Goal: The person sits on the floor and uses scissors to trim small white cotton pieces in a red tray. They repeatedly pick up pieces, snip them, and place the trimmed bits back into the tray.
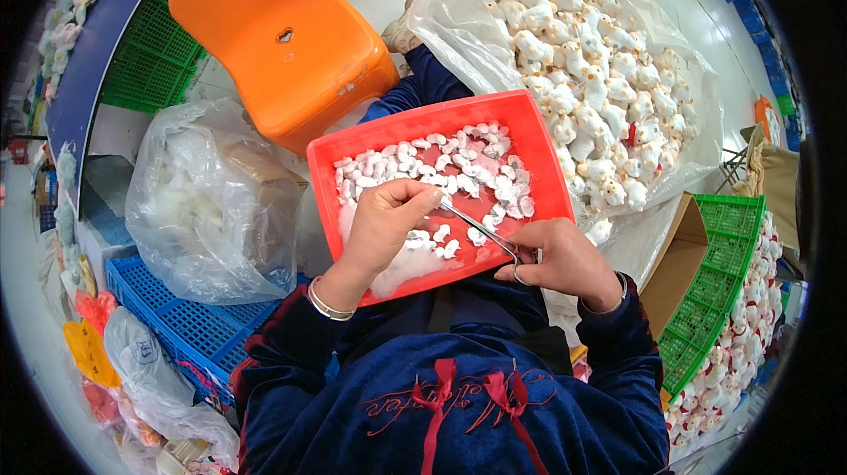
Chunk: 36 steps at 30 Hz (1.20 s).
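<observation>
A red tray [553, 177] rests on my lap, strewn with several small white curved plush pieces [381, 166]. Loose white stuffing fluff [408, 270] lies in its near left corner. Over the tray's middle, my left hand [381, 224] is closed in a pinch; whatever lies between its fingertips is too small to make out. My right hand [565, 261] grips the ring handles of metal forceps [481, 226] at the tray's near right side. The forceps point up and left, their tips meeting my left fingertips.
Beyond the tray at the right, a large clear bag [459, 25] holds many white plush toys [609, 78]. An orange stool [265, 34] stands at the far left. Stuffing fills another clear bag [212, 237] beside a blue crate [190, 321]. Green crates [706, 299] stand at right.
</observation>
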Tool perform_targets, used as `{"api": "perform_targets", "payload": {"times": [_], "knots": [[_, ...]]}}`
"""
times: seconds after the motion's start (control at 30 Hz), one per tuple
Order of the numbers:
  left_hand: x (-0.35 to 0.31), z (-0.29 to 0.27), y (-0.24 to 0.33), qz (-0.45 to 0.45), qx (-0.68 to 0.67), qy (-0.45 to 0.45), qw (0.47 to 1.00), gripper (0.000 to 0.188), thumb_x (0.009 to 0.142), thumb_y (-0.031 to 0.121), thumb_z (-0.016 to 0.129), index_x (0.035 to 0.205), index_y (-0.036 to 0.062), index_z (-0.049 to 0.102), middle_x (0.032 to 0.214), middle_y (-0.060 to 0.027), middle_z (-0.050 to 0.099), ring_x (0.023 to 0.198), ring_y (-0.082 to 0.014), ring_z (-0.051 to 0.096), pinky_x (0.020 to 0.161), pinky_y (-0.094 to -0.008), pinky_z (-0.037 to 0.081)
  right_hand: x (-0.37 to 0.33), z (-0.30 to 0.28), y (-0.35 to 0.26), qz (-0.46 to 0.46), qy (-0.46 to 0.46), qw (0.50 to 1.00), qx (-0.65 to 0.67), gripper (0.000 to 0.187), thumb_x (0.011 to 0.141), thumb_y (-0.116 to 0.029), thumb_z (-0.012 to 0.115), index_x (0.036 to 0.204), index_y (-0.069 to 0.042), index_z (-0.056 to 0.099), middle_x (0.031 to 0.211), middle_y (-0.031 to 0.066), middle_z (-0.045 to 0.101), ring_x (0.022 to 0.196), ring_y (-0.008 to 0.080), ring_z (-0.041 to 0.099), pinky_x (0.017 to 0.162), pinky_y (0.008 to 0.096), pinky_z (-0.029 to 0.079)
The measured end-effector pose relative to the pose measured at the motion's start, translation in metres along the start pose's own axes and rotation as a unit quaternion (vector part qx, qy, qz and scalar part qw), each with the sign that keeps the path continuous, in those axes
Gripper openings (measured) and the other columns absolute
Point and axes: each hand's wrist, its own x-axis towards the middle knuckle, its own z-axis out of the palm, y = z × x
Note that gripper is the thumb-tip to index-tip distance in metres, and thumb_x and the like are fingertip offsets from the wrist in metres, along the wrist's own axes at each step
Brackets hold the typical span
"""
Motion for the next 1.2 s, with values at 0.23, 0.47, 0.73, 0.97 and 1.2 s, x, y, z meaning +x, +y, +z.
{"api": "perform_targets", "payload": {"times": [0.23,0.47,0.73,0.97,1.2], "knots": [[-0.004,0.006,0.000,0.037,-0.021,0.011,0.999,0.015,0.099,0.012,0.067,0.106,-0.0022,0.069,0.097,-0.0101,0.072,0.090,-0.0211,0.075,0.070,-0.0275,0.061,0.002,0.008,0.008,0.044,-0.005,0.996,0.082,0.033,0.081,-0.027,0.083,0.087,0.000,0.066,0.068,0.0144,0.061,0.061,0.0273,0.060,0.059,0.0366,0.047],[0.002,0.000,-0.008,0.000,-0.015,-0.014,1.000,0.015,0.100,0.011,0.066,0.106,-0.0026,0.069,0.098,-0.0103,0.072,0.089,-0.0203,0.074,0.071,-0.0279,0.061,0.007,0.009,0.019,-0.061,0.044,0.996,-0.039,0.034,0.081,-0.027,0.083,0.084,0.001,0.064,0.068,0.0138,0.061,0.061,0.0269,0.059,0.059,0.0357,0.046],[-0.001,0.005,-0.006,0.004,-0.067,-0.030,0.997,0.015,0.099,0.008,0.066,0.108,-0.0032,0.069,0.100,-0.0105,0.073,0.090,-0.0182,0.073,0.076,-0.0292,0.063,0.011,0.022,0.018,-0.016,0.007,0.991,0.130,0.032,0.082,-0.025,0.085,0.092,0.000,0.068,0.069,0.0124,0.061,0.061,0.0189,0.057,0.059,0.0346,0.046],[0.000,0.002,-0.005,0.015,-0.020,-0.026,0.999,0.014,0.096,0.004,0.065,0.109,-0.0022,0.068,0.098,-0.0085,0.072,0.084,-0.0137,0.071,0.076,-0.0270,0.060,0.007,0.013,0.015,0.021,-0.010,0.992,0.121,0.031,0.082,-0.024,0.085,0.096,0.000,0.070,0.074,0.0119,0.065,0.067,0.0156,0.060,0.065,0.0319,0.049],[-0.004,0.015,-0.007,0.019,-0.020,-0.018,0.999,0.016,0.097,0.007,0.068,0.110,-0.0011,0.066,0.091,-0.0060,0.070,0.075,-0.0086,0.065,0.069,-0.0234,0.055,0.030,0.027,0.000,0.005,0.197,0.960,0.200,0.031,0.082,-0.019,0.085,0.101,0.002,0.071,0.085,0.0059,0.071,0.082,0.0119,0.064,0.077,0.0291,0.052]]}}
